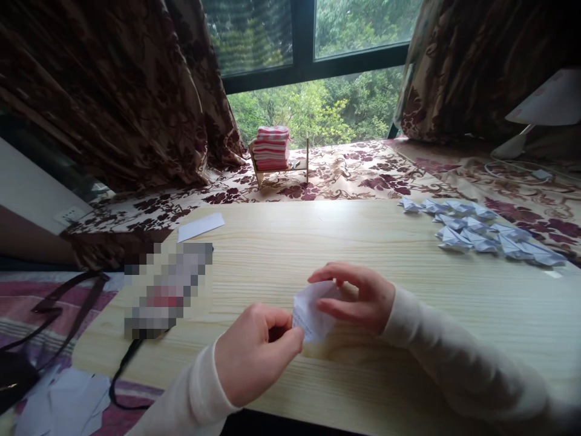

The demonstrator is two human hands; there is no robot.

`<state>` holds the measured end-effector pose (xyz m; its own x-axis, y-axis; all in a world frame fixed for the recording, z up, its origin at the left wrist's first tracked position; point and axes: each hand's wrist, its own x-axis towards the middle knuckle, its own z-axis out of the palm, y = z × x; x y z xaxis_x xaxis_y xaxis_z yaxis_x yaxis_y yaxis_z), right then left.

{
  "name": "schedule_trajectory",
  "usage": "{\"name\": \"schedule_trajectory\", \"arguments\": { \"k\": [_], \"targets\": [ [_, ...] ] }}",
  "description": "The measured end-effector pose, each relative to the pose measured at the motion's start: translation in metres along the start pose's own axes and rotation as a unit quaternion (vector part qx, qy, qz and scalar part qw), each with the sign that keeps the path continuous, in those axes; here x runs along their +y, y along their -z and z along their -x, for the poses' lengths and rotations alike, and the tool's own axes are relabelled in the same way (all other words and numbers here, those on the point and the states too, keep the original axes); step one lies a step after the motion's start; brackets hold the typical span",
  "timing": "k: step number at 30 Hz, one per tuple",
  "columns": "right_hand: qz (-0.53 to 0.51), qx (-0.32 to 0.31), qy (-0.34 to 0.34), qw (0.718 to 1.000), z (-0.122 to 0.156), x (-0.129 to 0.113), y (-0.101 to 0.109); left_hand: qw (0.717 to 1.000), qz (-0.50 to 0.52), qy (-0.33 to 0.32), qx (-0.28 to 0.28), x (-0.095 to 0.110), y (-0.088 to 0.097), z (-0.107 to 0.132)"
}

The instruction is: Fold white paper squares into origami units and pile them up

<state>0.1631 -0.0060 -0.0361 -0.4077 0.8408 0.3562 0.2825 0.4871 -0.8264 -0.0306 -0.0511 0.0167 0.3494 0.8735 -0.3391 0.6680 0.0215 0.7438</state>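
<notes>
A small folded piece of white paper [311, 313] is held just above the light wooden table [290, 242], between both my hands. My left hand [254, 354] is curled, pinching the paper's left edge between thumb and fingers. My right hand [358, 297] grips the paper's right side, fingers bent over its top and thumb below. Both arms wear cream sleeves. A pile of several folded pale-blue paper shapes [481, 233] lies at the table's far right.
A white paper slip [200, 226] lies at the table's far left, next to a blurred-out object [166, 287] with a black cord [120, 375]. A small wooden rack of red-and-white striped cloths [272, 151] stands on the floral sill. Loose papers [63, 402] lie lower left; a white lamp [540, 112] stands right.
</notes>
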Motion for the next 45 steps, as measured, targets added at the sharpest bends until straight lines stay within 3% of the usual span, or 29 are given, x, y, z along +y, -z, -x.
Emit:
{"name": "schedule_trajectory", "arguments": {
  "k": [2,5,7,9,11,13,21,31,45],
  "targets": [
    [0.053,-0.013,0.042,0.998,0.000,0.000,-0.007,0.996,-0.077,-0.020,0.043,-0.004,0.000,0.006],
    [0.106,-0.023,0.053,0.993,-0.001,-0.001,-0.012,0.966,-0.172,-0.078,0.174,-0.015,-0.002,0.015],
    [0.126,-0.035,0.051,0.990,0.000,-0.002,-0.013,0.931,-0.189,-0.168,0.264,-0.025,-0.008,0.021],
    [0.144,-0.045,0.048,0.987,0.001,-0.003,-0.013,0.890,-0.220,-0.260,0.304,-0.034,-0.015,0.023],
    [0.160,-0.050,0.049,0.985,0.002,-0.004,-0.014,0.872,-0.255,-0.313,0.275,-0.042,-0.023,0.021],
    [0.168,-0.051,0.054,0.983,0.002,-0.005,-0.015,0.866,-0.277,-0.327,0.258,-0.049,-0.029,0.016],
    [0.180,-0.011,0.104,0.978,0.004,-0.003,-0.014,0.865,-0.268,-0.319,0.280,-0.058,-0.034,0.009],
    [0.243,-0.069,0.169,0.953,0.008,-0.016,-0.011,0.869,-0.257,-0.303,0.295,-0.058,-0.039,0.007],
    [0.289,-0.078,0.183,0.936,0.013,-0.018,-0.015,0.881,-0.239,-0.290,0.289,-0.056,-0.039,0.008]
  ]
}}
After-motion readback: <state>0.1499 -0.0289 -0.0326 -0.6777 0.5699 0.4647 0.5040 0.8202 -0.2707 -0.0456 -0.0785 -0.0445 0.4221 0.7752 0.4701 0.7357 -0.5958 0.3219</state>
